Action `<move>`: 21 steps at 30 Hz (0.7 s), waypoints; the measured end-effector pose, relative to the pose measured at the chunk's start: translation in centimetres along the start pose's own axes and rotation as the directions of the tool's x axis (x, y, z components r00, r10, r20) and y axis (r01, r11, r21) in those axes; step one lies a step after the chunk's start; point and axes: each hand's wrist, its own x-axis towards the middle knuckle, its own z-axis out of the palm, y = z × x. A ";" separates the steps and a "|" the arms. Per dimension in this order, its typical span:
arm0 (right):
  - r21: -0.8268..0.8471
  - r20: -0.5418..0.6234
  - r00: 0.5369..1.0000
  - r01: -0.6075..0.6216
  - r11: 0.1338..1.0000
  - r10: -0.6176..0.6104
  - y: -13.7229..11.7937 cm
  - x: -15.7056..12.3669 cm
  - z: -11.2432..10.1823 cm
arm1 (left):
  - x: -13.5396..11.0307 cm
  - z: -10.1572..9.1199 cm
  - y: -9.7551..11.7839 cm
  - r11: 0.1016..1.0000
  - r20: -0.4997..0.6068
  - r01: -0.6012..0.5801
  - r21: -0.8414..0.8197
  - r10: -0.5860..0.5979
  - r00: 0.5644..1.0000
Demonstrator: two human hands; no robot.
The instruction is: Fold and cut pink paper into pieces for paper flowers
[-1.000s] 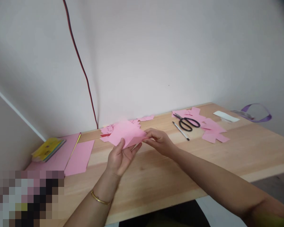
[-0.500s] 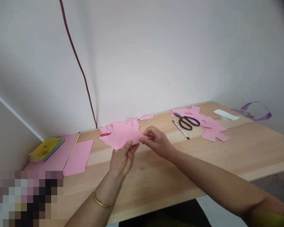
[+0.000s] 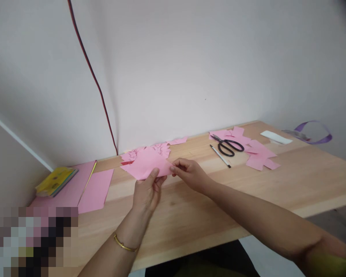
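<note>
A sheet of pink paper [image 3: 145, 163] is held up over the table between my two hands. My left hand [image 3: 147, 190] grips its lower edge, thumb on top and fingers beneath. At the sheet's right corner, my right hand [image 3: 187, 173] pinches the paper between thumb and fingers. Just behind the sheet lies a heap of cut, fringed pink paper pieces [image 3: 161, 148], partly hidden by it. A small red strip [image 3: 127, 163] shows at the sheet's left side.
Black-handled scissors [image 3: 229, 146], a white pen [image 3: 220, 156] and pink paper scraps [image 3: 261, 154] lie to the right, with a white strip [image 3: 276, 137] beyond. Leftward are a yellow packet [image 3: 56, 181], a pencil [image 3: 88, 181] and pink sheets [image 3: 96, 192]. A wall stands behind the table [image 3: 190, 215].
The right corner of the pink paper now lies flatter, and my right hand has shifted slightly down at that corner. My left hand keeps its hold.
</note>
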 end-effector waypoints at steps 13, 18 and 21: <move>0.032 -0.017 0.999 0.037 0.999 -0.036 -0.8 0.1 0.0 | 0.2 -0.6 -0.6 0.999 0.058 -0.017 0.044 0.014 0.998; 0.015 -0.056 0.998 0.041 0.999 -0.040 -1.2 0.0 0.0 | 0.1 -0.5 -1.1 0.997 0.053 0.003 0.076 -0.007 0.999; 0.010 -0.065 0.996 0.062 0.998 -0.062 -1.1 0.0 0.0 | -0.1 -0.4 -1.2 0.996 0.043 0.009 0.093 -0.013 0.999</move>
